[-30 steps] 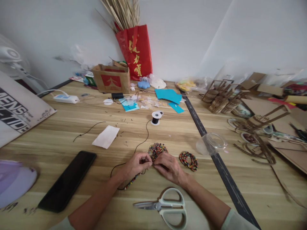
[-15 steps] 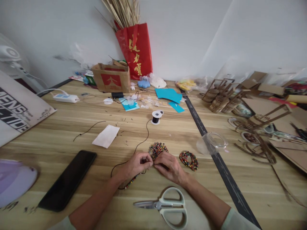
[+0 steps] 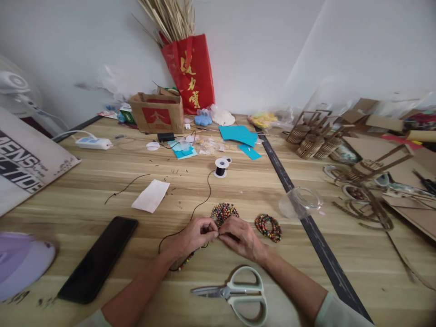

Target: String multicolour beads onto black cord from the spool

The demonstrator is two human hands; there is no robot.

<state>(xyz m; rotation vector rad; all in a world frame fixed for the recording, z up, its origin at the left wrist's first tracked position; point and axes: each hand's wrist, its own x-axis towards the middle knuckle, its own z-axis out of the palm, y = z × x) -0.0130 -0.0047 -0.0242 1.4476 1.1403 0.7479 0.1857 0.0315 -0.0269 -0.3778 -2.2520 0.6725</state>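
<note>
My left hand (image 3: 197, 235) is closed in a pinch on the black cord (image 3: 210, 185), which runs back to a white-flanged spool (image 3: 221, 167). Colourful beads strung on that cord (image 3: 186, 260) hang below the left wrist. Fingertip to fingertip with it, my right hand (image 3: 242, 237) also pinches; what sits between its fingers is too small to make out. Just behind both hands lies a heap of loose multicoloured beads (image 3: 225, 210), partly covered by the fingers. A coiled beaded strand (image 3: 268, 228) rests to the right. Scissors (image 3: 231, 290) lie nearer me, blades pointing left.
A black phone (image 3: 98, 259) and a white paper piece (image 3: 150, 195) lie at left. A clear plastic jar (image 3: 301, 203) is on its side at right, near small woven baskets (image 3: 309, 141). A cardboard box (image 3: 156, 113) and red bag (image 3: 190, 72) stand at the back.
Both hands keep their pinch, fingertips meeting in nearly the same place. The view has shifted very slightly; nothing on the table has visibly been moved.
</note>
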